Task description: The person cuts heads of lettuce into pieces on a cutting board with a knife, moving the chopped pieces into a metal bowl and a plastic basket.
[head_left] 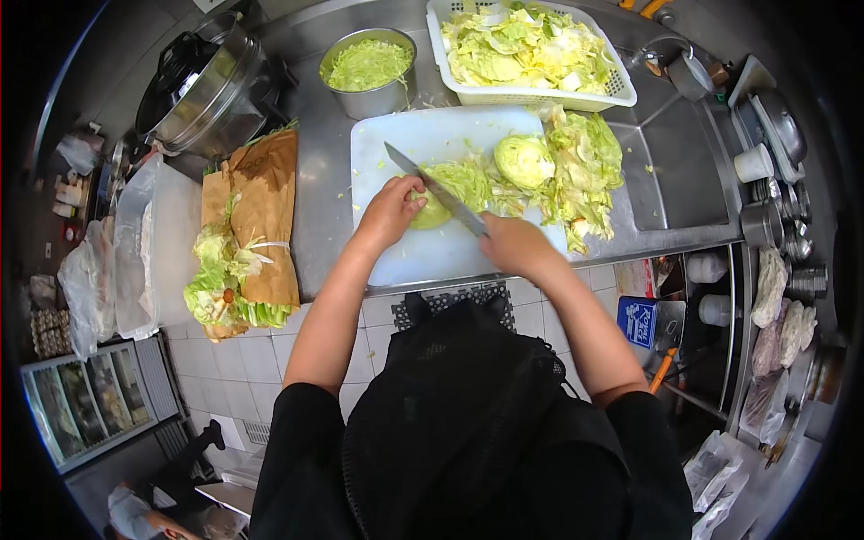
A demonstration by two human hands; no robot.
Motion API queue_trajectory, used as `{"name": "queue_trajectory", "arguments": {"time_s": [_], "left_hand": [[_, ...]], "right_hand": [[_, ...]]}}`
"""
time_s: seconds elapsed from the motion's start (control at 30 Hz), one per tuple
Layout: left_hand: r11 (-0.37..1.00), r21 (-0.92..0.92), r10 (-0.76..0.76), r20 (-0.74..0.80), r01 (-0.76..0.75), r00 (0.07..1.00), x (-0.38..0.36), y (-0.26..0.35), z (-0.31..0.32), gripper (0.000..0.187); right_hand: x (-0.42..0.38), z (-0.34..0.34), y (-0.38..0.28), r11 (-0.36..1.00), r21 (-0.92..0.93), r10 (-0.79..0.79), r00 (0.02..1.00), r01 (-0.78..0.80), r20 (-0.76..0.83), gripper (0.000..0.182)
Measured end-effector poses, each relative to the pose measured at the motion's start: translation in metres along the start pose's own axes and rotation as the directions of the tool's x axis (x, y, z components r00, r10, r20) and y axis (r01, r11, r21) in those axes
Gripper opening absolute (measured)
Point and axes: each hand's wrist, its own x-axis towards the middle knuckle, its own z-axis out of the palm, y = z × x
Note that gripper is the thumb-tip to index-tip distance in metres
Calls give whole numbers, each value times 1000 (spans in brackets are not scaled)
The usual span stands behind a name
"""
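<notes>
My right hand grips the handle of a large kitchen knife, its blade pointing up and left across the white cutting board. Under the curled fingers of my left hand is a cut piece of pale green lettuce, close beside the blade. Shredded lettuce lies just to the right of the knife. Farther right on the board sits a round lettuce head, with loose outer leaves heaped over the board's right edge.
Behind the board stand a metal pot of shreds and a white basket of leaves. A sink is at right. Left are a brown paper bundle with greens and a plastic tub. Another person is at lower left.
</notes>
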Motion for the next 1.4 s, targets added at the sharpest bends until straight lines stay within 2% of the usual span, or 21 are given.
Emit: {"name": "queue_trajectory", "arguments": {"time_s": [0.07, 0.2, 0.3, 0.37, 0.5, 0.57, 0.67, 0.83, 0.9, 0.93, 1.03, 1.1, 1.13, 1.2, 1.3, 1.4], "left_hand": [[1000, 9, 8, 3, -8, 1000, 2, -3, 4, 22], [1000, 15, -17, -14, 18, 1000, 2, -1, 2, 22], [998, -11, -66, -34, 66, 997, 1, -4, 8, 21], [998, 11, -68, -39, 68, 997, 0, 0, 9, 21], [995, 25, -89, -78, 91, 993, -1, 5, 10, 21], [994, 7, -108, -87, 109, 990, -3, 2, 16, 21], [994, 2, -112, -107, 113, 988, -3, 3, 17, 22], [990, 6, -139, -100, 140, 985, -5, 3, 18, 22], [992, 4, -124, -145, 125, 982, -4, 3, 19, 21], [992, 4, -125, -141, 127, 982, -6, 2, 19, 21], [995, -13, -97, -200, 96, 975, -1, -7, 19, 20], [999, -24, 23, -107, -26, 994, 1, -13, 9, 19], [999, -27, 35, -107, -38, 994, 4, -10, 7, 19], [993, -20, -115, 51, 116, 992, 4, -2, -2, 19], [998, 28, -49, -5, 49, 999, 3, -5, 6, 19], [992, 111, -56, -35, 59, 998, -2, 6, 9, 18]], "right_hand": [[19, 21, 12, 1000, -12, -24, 999, 24, -41, 29], [-10, -29, 1, 999, -21, -34, 999, 34, 6, 30], [-13, -9, -1, 999, 46, -19, 999, 20, -38, 30], [9, 5, 4, 1000, 12, 19, 1000, -19, -11, 30], [-7, -29, -1, 999, -37, -9, 1000, 10, 23, 34], [-21, -38, -6, 1000, 19, 15, 999, -16, 44, 33], [12, 14, 1, 1000, 2, 25, 999, -25, 20, 32], [-9, -27, 0, 998, -51, -23, 999, 25, 40, 31], [-18, -28, -3, 997, 79, 17, 998, -21, 59, 31], [-5, -2, 2, 999, 19, -46, 999, 46, 4, 30], [14, 24, 1, 998, 56, 27, 1000, -26, -4, 30], [14, 25, 6, 997, 68, 43, 999, -42, -13, 31], [16, 27, 12, 998, 64, 14, 1000, -12, -22, 31], [16, 23, 14, 998, 59, -20, 999, 22, -36, 31], [4, 2, 6, 999, 53, 0, 1000, 1, -12, 30], [-23, -28, -8, 999, -23, 26, 1000, -25, 17, 30]]}}
